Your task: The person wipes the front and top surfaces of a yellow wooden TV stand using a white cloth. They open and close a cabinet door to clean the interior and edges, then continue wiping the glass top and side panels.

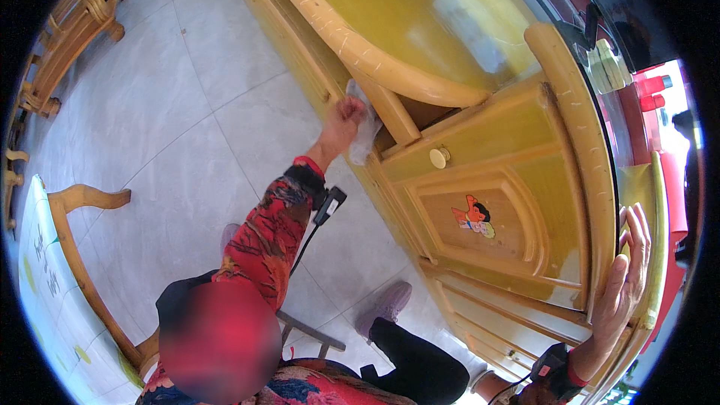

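Note:
My left hand (pixel 347 115) is closed on a thin whitish cloth or wipe (pixel 365 138), held against the lower frame of a yellow wooden cabinet (pixel 500 163), beside a narrow gap under its curved rail (pixel 360 50). The cloth hangs below my fingers and its exact material is unclear. My right hand (pixel 627 270) rests with fingers spread at the cabinet's top edge, at the far right; no object shows in it. Between the hands is a cabinet door with a pale round knob (pixel 439 157) and a cartoon sticker (pixel 473 216).
A wooden frame with a patterned cover (pixel 56 287) stands at left, with carved wooden furniture (pixel 67 45) behind it. A small stool (pixel 309 333) is by my legs, near my purple shoe (pixel 388 306). Light blocks (pixel 607 67) and red items (pixel 652 90) are at upper right.

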`<control>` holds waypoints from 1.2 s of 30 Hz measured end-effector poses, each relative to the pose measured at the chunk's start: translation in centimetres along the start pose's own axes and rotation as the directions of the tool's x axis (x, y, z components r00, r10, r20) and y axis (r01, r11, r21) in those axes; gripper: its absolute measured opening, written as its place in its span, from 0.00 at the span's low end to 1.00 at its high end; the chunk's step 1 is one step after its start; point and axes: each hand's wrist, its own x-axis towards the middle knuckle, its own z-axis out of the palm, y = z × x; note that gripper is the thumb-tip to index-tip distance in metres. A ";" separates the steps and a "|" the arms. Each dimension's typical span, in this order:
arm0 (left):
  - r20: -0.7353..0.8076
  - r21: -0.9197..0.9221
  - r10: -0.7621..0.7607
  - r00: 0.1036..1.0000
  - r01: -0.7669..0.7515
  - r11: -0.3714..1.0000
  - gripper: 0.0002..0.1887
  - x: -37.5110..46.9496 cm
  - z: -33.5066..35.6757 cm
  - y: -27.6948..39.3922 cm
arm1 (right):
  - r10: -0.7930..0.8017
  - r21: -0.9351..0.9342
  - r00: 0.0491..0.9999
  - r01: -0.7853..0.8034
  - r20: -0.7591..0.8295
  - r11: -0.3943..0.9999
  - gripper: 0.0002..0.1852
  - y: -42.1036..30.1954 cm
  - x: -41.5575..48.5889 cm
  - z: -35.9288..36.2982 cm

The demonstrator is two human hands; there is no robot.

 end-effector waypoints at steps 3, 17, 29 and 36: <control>0.045 -0.249 0.211 0.977 -0.193 0.949 0.16 1.7 0.8 1.5 | -0.001 -0.009 1.000 0.001 -0.008 1.000 0.38 0.0 0.0 0.0; 0.278 0.871 0.234 0.931 -0.348 0.347 0.30 -2.6 1.7 1.2 | -0.019 -0.075 0.999 0.016 -0.031 0.997 0.39 0.1 -0.1 0.0; 0.483 0.518 -0.053 0.874 -0.237 0.822 0.11 1.3 -0.6 1.4 | -0.001 -0.050 0.999 -0.001 -0.047 0.999 0.37 0.7 -0.2 0.3; 0.111 0.116 -0.052 0.992 0.039 0.993 0.12 1.6 -1.9 4.6 | -0.003 -0.067 0.999 0.000 -0.039 0.998 0.36 0.3 -0.1 0.0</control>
